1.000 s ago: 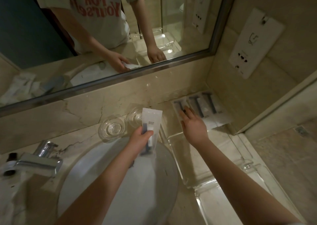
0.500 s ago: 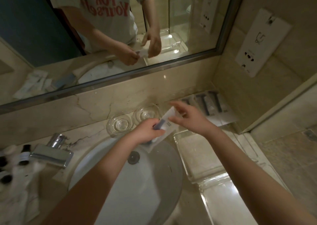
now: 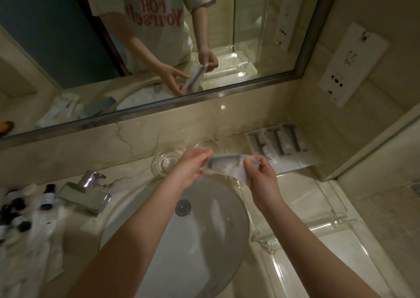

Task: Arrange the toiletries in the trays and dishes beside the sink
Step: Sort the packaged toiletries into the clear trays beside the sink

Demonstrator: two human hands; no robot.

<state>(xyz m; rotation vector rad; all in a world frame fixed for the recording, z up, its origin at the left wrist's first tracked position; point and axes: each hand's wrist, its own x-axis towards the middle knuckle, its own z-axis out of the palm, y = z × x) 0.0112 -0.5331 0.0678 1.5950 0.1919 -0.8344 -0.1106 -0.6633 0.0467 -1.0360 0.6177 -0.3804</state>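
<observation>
Pinching opposite ends of a toiletry packet (image 3: 223, 164) with left hand (image 3: 191, 168) and right hand (image 3: 261, 176), glass dish (image 3: 163, 162) just beyond the left.

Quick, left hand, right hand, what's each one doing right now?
Left hand: closed, pinching the left end of the toiletry packet.
Right hand: closed, pinching the same packet's right end.

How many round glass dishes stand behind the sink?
2. One round dish lies left of the left hand; the other is behind that hand, partly hidden.
</observation>
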